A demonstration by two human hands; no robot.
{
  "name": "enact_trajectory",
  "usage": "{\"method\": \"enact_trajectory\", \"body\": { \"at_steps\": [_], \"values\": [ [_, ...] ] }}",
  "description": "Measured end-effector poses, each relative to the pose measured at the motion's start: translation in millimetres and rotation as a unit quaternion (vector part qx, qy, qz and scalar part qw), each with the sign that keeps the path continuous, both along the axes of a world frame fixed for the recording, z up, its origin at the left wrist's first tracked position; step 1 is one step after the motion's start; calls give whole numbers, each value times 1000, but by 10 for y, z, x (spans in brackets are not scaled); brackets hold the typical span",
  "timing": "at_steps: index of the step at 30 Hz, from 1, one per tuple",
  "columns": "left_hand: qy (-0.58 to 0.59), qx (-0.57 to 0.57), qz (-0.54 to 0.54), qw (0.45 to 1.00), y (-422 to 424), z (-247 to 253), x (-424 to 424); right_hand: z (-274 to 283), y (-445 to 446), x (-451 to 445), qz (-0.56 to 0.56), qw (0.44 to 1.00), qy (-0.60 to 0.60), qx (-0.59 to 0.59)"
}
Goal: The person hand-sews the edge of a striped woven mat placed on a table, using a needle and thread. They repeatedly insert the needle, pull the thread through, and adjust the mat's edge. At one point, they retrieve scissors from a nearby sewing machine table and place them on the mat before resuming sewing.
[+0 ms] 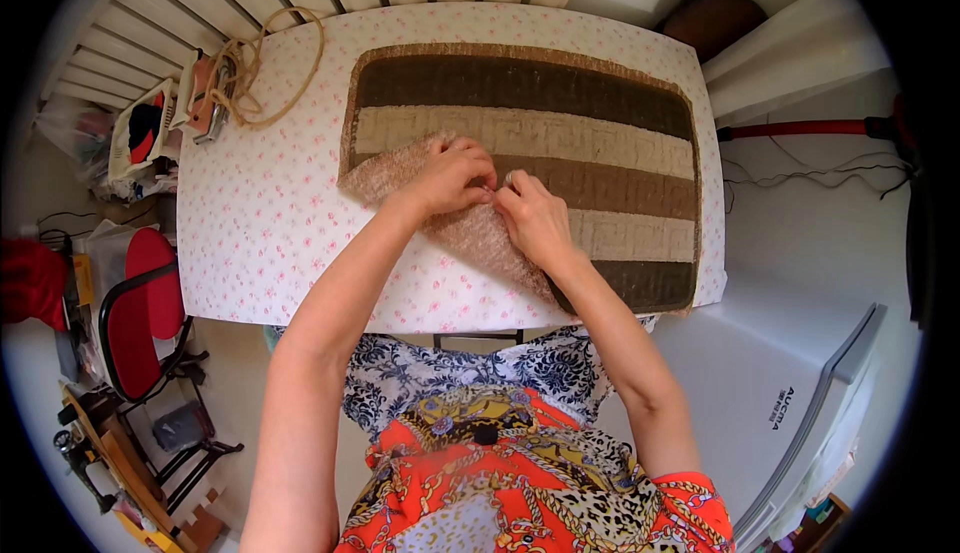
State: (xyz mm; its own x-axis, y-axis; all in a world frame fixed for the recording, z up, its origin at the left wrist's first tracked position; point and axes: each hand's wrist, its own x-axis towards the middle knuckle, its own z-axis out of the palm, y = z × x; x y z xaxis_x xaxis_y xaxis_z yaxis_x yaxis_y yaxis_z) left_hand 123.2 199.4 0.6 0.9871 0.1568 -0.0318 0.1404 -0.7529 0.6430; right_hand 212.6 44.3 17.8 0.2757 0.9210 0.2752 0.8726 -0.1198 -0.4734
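Observation:
A striped brown and beige mat (525, 132) lies across a table (255, 245) covered in white cloth with pink flowers. Its near left corner is folded back over the top, showing the speckled pinkish-brown underside (480, 241). My left hand (457, 174) grips the folded part, fingers bent over it. Close beside it, my right hand (532, 215), with a ring on one finger, pinches the same fold. The fingertips of both hands almost meet; whether something small sits between them is too hidden to tell.
A clothes iron (202, 99) with a coiled beige cord (289, 102) stands at the table's far left corner. Beyond the left edge are a white basket (124, 148) and a red chair (135, 328). A sewing machine (82, 463) is lower left. A white appliance (750, 388) stands at right.

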Motion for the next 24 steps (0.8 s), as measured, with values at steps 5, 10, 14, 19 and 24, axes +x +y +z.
{"method": "enact_trajectory", "body": {
  "at_steps": [5,10,14,19,24],
  "values": [
    [-48,42,16,998,-41,-168,-17,123,172,54,-36,968,216,121],
    [30,20,28,999,-62,52,68,250,90,104,-92,820,565,16],
    [-19,34,15,999,-46,-120,10,352,-1,-38,-121,865,486,-2],
    [1,62,29,998,-97,-16,18,289,-309,-459,-131,838,527,58],
    [-62,25,94,993,-173,67,34,16,-363,-658,-249,879,406,-30]
  ]
}}
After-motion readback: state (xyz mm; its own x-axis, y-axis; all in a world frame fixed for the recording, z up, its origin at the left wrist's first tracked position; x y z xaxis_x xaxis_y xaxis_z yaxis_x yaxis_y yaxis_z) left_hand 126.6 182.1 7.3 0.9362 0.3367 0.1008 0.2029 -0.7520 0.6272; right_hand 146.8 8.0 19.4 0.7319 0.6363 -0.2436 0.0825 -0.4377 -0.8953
